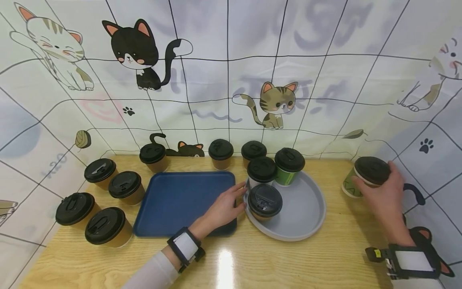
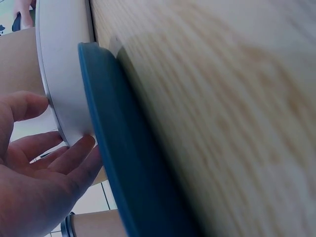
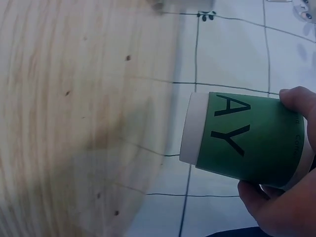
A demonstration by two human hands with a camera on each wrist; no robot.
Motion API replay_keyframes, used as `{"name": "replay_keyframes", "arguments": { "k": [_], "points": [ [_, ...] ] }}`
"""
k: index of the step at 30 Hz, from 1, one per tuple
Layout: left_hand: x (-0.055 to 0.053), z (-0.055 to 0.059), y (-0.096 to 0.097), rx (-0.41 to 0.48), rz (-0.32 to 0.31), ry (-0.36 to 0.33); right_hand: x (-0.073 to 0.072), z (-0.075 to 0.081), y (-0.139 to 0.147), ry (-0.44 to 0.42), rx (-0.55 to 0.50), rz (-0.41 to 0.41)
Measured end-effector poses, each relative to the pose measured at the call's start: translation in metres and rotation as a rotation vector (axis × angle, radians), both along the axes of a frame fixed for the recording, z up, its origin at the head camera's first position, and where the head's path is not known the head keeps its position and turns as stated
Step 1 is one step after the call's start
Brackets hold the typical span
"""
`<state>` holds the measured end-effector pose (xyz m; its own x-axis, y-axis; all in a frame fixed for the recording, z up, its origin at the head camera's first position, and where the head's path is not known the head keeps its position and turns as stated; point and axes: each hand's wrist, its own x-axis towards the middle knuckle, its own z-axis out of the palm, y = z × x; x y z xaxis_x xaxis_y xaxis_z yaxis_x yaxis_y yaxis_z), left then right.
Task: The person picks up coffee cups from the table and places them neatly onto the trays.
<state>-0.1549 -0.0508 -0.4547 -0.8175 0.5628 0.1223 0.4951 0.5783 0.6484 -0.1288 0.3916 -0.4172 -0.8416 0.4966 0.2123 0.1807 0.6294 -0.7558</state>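
At the far right in the head view, my right hand (image 1: 384, 192) grips a paper coffee cup (image 1: 349, 185) with a green sleeve and black lid. The right wrist view shows dark letters on the cup's green sleeve (image 3: 247, 138), with thumb and fingers around its upper part. My left hand (image 1: 225, 206) reaches over the blue tray's right side to the round grey tray (image 1: 303, 216), its fingertips at that tray's rim. In the left wrist view, lightly bent fingers (image 2: 74, 153) touch the grey tray's outer wall (image 2: 66, 64). Three lidded cups, including a green-sleeved one (image 1: 286, 176), stand at the grey tray's left part.
The blue rectangular tray (image 1: 180, 200) lies left of the grey one. Brown lidded cups, such as one at front left (image 1: 110, 228), stand along its left side. More cups, one of them brown (image 1: 221, 160), line the back near the cat-print cloth (image 1: 209, 88).
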Motion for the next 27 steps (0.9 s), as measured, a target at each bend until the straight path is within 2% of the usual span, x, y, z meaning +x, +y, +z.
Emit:
{"name": "replay_keyframes", "arguments": {
  "k": [18,27],
  "points": [
    [-0.002,-0.002,0.001,0.013,-0.010,0.001,0.022,0.028,-0.035,0.063,0.049,0.106],
    [-0.001,-0.001,-0.001,0.014,-0.005,-0.006,0.030,0.045,-0.059,0.106,0.056,0.195]
  ]
}}
